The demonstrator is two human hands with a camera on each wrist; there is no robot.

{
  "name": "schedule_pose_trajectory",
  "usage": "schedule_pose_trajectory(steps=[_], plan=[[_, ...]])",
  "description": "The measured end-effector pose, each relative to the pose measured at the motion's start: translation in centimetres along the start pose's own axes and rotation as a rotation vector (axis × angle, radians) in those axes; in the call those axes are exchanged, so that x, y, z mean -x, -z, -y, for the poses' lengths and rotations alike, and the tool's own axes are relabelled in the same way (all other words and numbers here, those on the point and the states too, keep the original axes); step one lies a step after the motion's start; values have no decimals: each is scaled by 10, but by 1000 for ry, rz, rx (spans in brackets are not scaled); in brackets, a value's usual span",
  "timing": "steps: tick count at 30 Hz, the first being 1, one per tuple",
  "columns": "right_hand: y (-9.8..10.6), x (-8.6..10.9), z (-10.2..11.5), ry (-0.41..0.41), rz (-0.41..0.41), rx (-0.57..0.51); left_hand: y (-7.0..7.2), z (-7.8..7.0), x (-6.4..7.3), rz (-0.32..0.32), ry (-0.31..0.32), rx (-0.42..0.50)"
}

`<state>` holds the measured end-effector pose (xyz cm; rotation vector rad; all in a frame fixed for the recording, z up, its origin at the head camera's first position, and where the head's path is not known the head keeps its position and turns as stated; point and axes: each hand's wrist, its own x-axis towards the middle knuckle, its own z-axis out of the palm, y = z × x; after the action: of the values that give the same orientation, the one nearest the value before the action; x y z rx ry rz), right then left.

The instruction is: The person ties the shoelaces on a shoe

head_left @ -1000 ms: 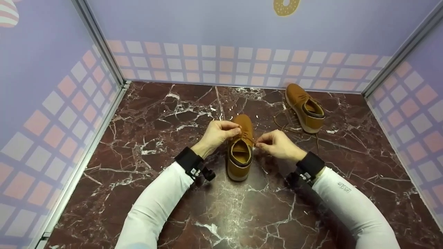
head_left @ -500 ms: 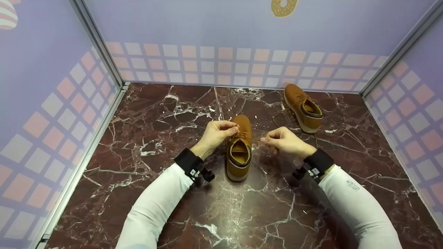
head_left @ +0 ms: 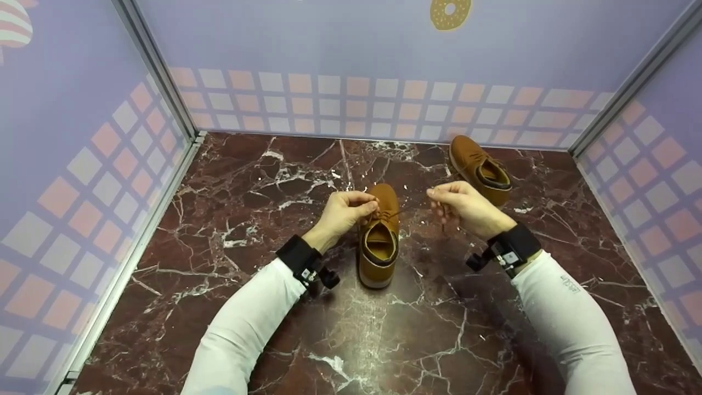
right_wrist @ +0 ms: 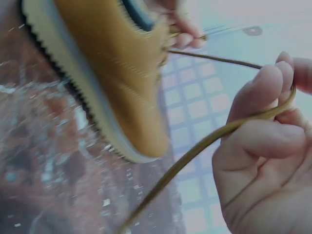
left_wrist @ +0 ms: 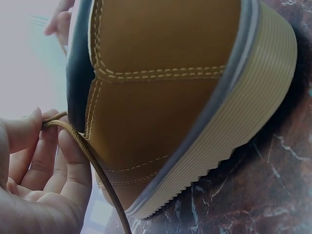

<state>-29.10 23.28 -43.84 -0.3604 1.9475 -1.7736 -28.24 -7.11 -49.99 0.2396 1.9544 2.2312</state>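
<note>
A tan lace-up shoe [head_left: 377,273] stands upright on the floor in the head view, toe pointing away from me. At its left side my left hand [head_left: 339,216] pinches a brown shoelace [left_wrist: 103,176] between thumb and fingers. The left wrist view shows the lace doubled at these fingertips, one strand hanging down beside the shoe. My right hand [head_left: 469,207], raised to the right of the shoe, pinches another length of lace [right_wrist: 209,57]. That length runs taut from the shoe to the fingers, and its loose end [right_wrist: 180,163] hangs below them.
A second tan shoe [head_left: 466,155] stands at the back right near the wall, partly hidden behind my right hand. Dark red marbled floor [head_left: 247,307] lies all around. Lilac panels with pink and white squares [head_left: 329,104] close off the back and both sides.
My right hand has moved right and away from me, drawing the lace out from the shoe. The left hand has stayed in nearly the same place, holding its lace.
</note>
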Motion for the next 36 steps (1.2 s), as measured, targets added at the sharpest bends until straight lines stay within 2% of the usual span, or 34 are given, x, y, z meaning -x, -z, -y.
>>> schedule_pose_trajectory(steps=[8,15,20,26,29,33,36], plan=[[-2,-9,34,25,-34,-12,-3,-3,1,0,-40,-44],[-7,-22,52,18,-64,16,-5,-5,1,5,-63,-82],[-18,-40,64,3,-108,133,-5,-6,1,21,-56,-62],[-37,-66,80,-44,-146,302,-3,-5,2,30,-101,-111],[-48,-80,84,-64,-150,368,-3,-5,3,36,-101,-103],[-64,-95,87,-70,-159,437,-2,-4,2,39,-117,-118],[-75,-105,89,-44,-178,497,-1,-5,1,42,-137,-134]])
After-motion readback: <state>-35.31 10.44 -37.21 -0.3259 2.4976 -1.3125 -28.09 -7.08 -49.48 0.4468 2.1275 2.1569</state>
